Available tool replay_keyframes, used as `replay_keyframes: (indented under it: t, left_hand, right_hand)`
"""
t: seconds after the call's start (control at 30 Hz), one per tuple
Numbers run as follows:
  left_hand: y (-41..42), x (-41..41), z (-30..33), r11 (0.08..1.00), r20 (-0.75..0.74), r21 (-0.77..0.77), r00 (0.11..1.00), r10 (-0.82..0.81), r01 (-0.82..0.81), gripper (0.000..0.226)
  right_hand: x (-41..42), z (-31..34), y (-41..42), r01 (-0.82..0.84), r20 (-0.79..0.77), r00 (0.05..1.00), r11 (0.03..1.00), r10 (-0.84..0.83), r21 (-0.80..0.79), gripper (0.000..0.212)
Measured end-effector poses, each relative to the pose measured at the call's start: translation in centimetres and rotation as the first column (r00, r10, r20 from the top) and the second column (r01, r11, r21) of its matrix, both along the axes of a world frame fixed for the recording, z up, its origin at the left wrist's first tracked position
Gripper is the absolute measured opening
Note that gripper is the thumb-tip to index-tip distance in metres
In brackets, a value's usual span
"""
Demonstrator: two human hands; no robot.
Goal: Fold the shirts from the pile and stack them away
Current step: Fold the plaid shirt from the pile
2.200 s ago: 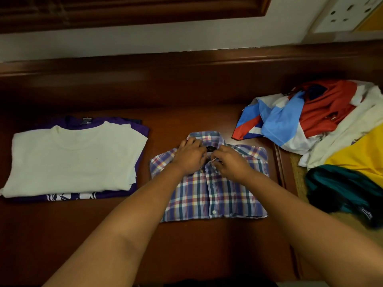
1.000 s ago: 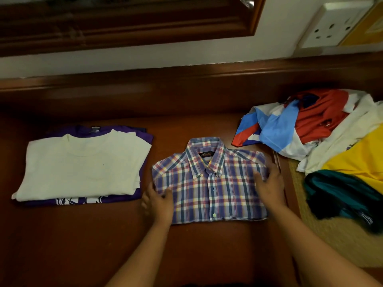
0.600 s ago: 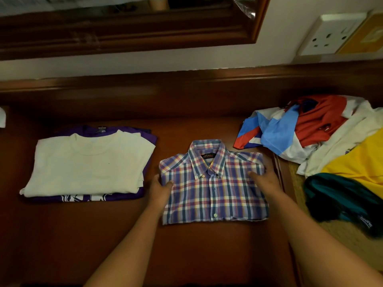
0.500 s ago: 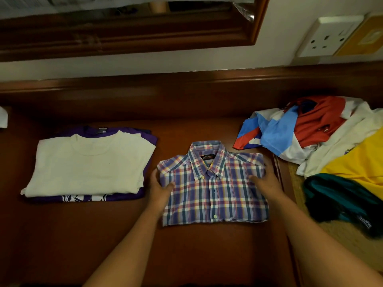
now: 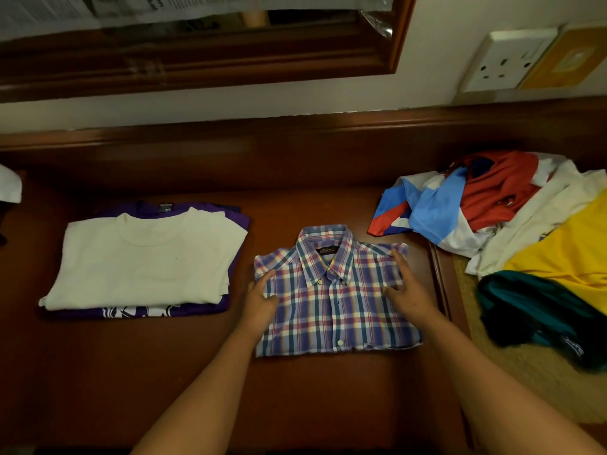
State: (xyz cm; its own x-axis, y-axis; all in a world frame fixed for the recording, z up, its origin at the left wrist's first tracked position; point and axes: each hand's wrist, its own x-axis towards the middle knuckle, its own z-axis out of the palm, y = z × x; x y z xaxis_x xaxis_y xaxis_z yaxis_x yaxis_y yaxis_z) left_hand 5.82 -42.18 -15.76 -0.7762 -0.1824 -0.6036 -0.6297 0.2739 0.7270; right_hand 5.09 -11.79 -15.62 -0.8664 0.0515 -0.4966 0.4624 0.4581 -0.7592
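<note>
Domestic room, likely a bedroom or dressing area. Evidence: a dark polished wooden table [image 5: 312, 405] with raised back ledge, a wood-framed mirror [image 5: 203, 44] on the cream wall above it, and a white wall socket [image 5: 507, 62]. Household laundry lies on it: a loose heap of coloured shirts [image 5: 512, 224] and a folded stack topped by a cream T-shirt [image 5: 144, 257].

plaid shirt [image 5: 331, 290]: blue-red-white check | folded tee [image 5: 144, 257]: cream | under-tee [image 5: 236, 218]: purple
</note>
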Motion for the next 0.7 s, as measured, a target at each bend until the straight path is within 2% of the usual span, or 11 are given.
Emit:
replay_keyframes:
  t: [0.13, 0.47, 0.7]
  left_hand:
    - [0.3, 0.0, 1.0, 0.998, -0.006, 0.025, 0.999, 0.052, -0.052, 0.052]
    - [0.9, 1.0, 4.5, 0.997, -0.147, 0.033, 0.987, 0.067, -0.063, 0.055]
    - [-1.5, 2.3, 7.9, 0.992, -0.249, -0.062, 0.964, 0.092, -0.110, 0.057]
  right_hand:
    - [-0.2, 0.3, 0.2, -0.003, -0.072, 0.997, 0.999, 0.005, 0.034, 0.073]
    - [0.6, 2.2, 0.2, 0.011, -0.234, 0.972, 0.999, 0.001, 0.050, 0.066]
    - [1.2, 6.3, -2.7, -0.021, -0.297, 0.955, 1.000, 0.026, 0.020, 0.066]
